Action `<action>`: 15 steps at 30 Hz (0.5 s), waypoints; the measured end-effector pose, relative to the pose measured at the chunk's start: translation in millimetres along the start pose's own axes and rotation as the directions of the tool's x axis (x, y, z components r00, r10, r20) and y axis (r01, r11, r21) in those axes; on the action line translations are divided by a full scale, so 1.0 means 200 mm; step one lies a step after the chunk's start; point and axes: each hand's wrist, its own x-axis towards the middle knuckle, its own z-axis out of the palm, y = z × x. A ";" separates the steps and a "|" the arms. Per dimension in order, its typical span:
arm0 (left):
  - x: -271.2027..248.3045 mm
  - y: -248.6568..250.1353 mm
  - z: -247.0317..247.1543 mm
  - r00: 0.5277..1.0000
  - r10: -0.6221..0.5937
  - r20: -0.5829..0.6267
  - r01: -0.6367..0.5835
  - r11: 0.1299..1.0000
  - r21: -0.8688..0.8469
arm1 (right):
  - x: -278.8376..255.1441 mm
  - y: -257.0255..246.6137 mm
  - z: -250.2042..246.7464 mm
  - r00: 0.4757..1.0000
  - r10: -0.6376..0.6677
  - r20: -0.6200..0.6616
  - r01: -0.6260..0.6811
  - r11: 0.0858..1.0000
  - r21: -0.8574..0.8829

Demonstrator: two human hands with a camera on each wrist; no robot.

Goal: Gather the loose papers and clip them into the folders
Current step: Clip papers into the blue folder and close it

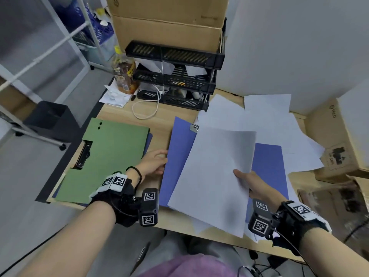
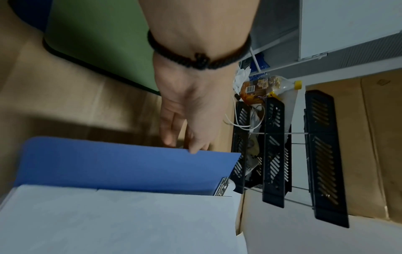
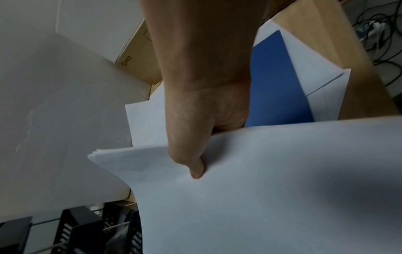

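A blue folder (image 1: 178,156) lies open on the desk, its metal clip (image 1: 194,127) at the top. My left hand (image 1: 162,160) rests with straight fingers (image 2: 192,147) against the folder's left edge (image 2: 121,163). My right hand (image 1: 239,174) pinches a stack of white papers (image 1: 215,176) by its right edge, thumb (image 3: 196,170) on top, and holds it tilted over the folder. More loose papers (image 1: 269,120) lie spread behind and to the right. A green folder (image 1: 111,156) lies shut at the left, its black clip (image 1: 83,154) on its left side.
A black stacked tray rack (image 1: 175,76) stands at the back with a cardboard box (image 1: 167,23) behind it. Beside the rack are a bottle (image 1: 124,76) and a white cable (image 1: 147,108). Cardboard boxes (image 1: 335,140) crowd the desk's right end. A dark bin (image 1: 50,118) is on the floor.
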 end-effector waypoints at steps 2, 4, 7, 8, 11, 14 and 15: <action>0.03 -0.03 0.00 1.000 -0.006 -0.011 0.006 1.000 0.018 | 0.00 0.01 -0.01 0.999 0.029 -0.022 -0.029 0.999 -0.037; 0.04 -0.06 0.00 1.000 -0.006 -0.014 0.007 0.999 0.034 | 0.00 0.02 -0.02 0.998 0.048 -0.035 -0.050 0.996 -0.076; 0.08 -0.11 0.00 0.999 0.008 -0.050 -0.003 0.995 0.099 | 0.00 0.06 -0.02 0.996 0.068 -0.051 -0.075 0.988 -0.137; 0.09 -0.12 0.01 0.998 0.012 -0.062 -0.005 0.994 0.113 | 0.01 0.07 -0.03 0.996 0.070 -0.060 -0.079 0.985 -0.150; 0.13 -0.17 0.02 0.994 -0.003 -0.106 0.016 0.992 0.121 | 0.03 0.12 -0.06 0.992 0.073 -0.107 -0.090 0.983 -0.163; 0.17 -0.21 0.03 0.985 -0.013 -0.172 0.035 0.991 0.127 | 0.05 0.16 -0.12 0.987 0.082 -0.137 -0.105 0.980 -0.171; 0.19 -0.22 0.04 0.975 0.001 -0.221 0.029 0.991 0.134 | 0.06 0.17 -0.15 0.986 0.087 -0.146 -0.112 0.979 -0.171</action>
